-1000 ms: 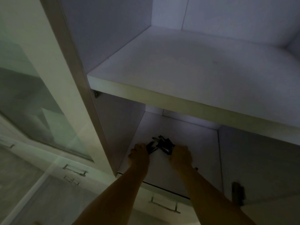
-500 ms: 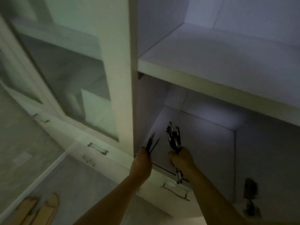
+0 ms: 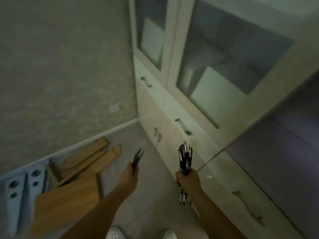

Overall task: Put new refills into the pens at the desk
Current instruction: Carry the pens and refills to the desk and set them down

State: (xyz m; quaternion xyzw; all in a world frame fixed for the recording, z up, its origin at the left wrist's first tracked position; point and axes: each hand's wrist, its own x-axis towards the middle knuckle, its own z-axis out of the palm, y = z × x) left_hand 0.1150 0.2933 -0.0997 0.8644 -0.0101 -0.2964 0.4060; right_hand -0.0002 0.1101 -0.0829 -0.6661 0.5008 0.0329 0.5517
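My right hand (image 3: 188,179) grips a thick bundle of dark pens (image 3: 185,158); their tops stick up above the fist and their tips poke out below it. My left hand (image 3: 130,175) holds a thin bunch of dark refills (image 3: 137,157) that fan upward from the fingers. Both hands are held out in front of me above the floor, a forearm's width apart. The room is dim and the picture is blurred.
A white cabinet (image 3: 198,135) with glass doors and metal drawer handles runs along the right. Wooden boards (image 3: 81,171) and a pale blue panel with holes (image 3: 19,187) lie on the floor by the left wall. My white shoes (image 3: 114,234) show at the bottom.
Both hands have come out of the open cabinet shelf with the pens and refills. The view has swung left and down, from the shelves to the floor and wall.
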